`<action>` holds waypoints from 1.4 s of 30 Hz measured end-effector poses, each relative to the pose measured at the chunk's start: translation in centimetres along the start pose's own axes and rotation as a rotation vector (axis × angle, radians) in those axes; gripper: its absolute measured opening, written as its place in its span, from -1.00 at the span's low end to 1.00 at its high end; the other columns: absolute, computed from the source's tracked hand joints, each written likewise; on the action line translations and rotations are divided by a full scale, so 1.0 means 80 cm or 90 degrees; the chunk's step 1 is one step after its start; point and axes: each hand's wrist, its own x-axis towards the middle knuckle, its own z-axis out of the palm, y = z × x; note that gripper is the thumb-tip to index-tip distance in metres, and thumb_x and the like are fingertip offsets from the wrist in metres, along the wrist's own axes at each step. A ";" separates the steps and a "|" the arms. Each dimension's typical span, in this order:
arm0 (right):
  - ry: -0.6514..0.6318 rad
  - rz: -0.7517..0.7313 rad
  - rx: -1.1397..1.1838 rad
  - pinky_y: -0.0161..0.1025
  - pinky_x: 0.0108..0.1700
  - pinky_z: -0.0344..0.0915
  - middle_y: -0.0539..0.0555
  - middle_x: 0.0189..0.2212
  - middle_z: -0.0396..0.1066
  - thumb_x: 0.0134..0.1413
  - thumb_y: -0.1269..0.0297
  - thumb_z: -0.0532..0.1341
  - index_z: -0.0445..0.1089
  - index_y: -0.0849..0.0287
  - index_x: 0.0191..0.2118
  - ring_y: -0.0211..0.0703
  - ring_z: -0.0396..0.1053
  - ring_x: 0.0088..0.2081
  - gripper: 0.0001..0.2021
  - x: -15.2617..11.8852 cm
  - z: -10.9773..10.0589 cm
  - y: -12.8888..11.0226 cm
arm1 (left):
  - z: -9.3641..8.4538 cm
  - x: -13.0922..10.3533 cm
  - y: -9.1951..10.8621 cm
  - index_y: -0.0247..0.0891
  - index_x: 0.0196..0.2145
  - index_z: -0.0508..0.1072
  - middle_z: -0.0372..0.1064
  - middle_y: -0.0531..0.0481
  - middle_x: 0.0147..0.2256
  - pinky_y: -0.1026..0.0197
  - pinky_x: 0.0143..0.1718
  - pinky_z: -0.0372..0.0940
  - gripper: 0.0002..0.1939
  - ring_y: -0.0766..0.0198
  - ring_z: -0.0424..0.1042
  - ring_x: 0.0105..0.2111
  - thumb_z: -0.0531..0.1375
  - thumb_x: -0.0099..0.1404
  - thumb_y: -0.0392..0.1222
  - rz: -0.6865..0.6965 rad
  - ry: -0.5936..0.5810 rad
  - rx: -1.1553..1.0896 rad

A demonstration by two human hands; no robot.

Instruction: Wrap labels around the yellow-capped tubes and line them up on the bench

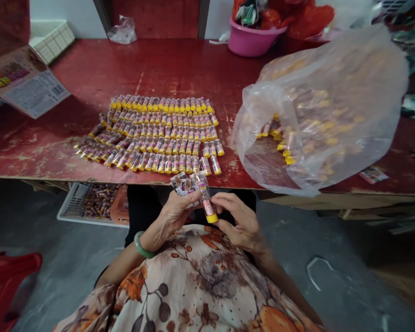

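Note:
My left hand [177,210], with a green bangle at its wrist, is closed on several small printed packets [183,183] in front of the table edge. A clear tube with a pink label and yellow cap [209,207] lies tilted between my two hands. The fingers of my right hand [240,221] are bent round the tube's capped end and touch its side. Beyond my hands, several rows of small yellow-capped tubes [169,145] lie side by side on the red table [193,69].
On the right a large translucent bag [349,101] of tubes lies open toward the rows. Behind it stands a pink basin [252,41]. A printed carton [30,83] is at left, a white crate [69,207] below the table, and a red stool [9,276] at lower left.

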 end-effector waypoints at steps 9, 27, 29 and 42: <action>0.278 -0.015 -0.084 -0.24 -0.37 0.40 0.08 -0.36 0.45 0.04 0.51 0.22 0.39 0.13 -0.28 -0.16 0.44 -0.39 -0.85 0.014 0.035 -0.004 | 0.007 -0.005 -0.002 -0.33 -0.39 0.51 0.48 0.00 -0.41 0.24 -0.28 0.36 -0.57 0.32 0.44 -0.44 0.51 -0.26 -0.23 -0.001 -0.023 -0.008; 0.335 -0.037 -0.134 -0.28 -0.39 0.38 0.05 -0.41 0.41 0.00 0.63 0.20 0.36 0.13 -0.32 -0.21 0.42 -0.41 -0.78 0.031 0.051 -0.012 | 0.008 -0.005 0.001 -0.34 -0.44 0.50 0.46 0.04 -0.44 0.27 -0.34 0.36 -0.61 0.35 0.40 -0.47 0.51 -0.27 -0.25 0.036 -0.006 -0.005; 0.326 -0.039 -0.121 -0.29 -0.39 0.38 0.04 -0.41 0.41 -0.01 0.63 0.21 0.37 0.14 -0.33 -0.21 0.41 -0.41 -0.78 0.032 0.052 -0.009 | 0.005 -0.003 0.003 -0.34 -0.43 0.50 0.46 0.04 -0.44 0.27 -0.34 0.35 -0.61 0.36 0.40 -0.47 0.50 -0.27 -0.27 0.040 -0.012 -0.008; 0.300 -0.028 -0.129 -0.28 -0.39 0.35 0.04 -0.41 0.37 -0.04 0.65 0.18 0.33 0.16 -0.35 -0.22 0.37 -0.42 -0.78 0.047 0.074 0.001 | -0.012 0.010 0.006 -0.34 -0.35 0.50 0.48 0.03 -0.40 0.27 -0.30 0.34 -0.61 0.35 0.42 -0.42 0.49 -0.19 -0.29 0.066 -0.029 -0.040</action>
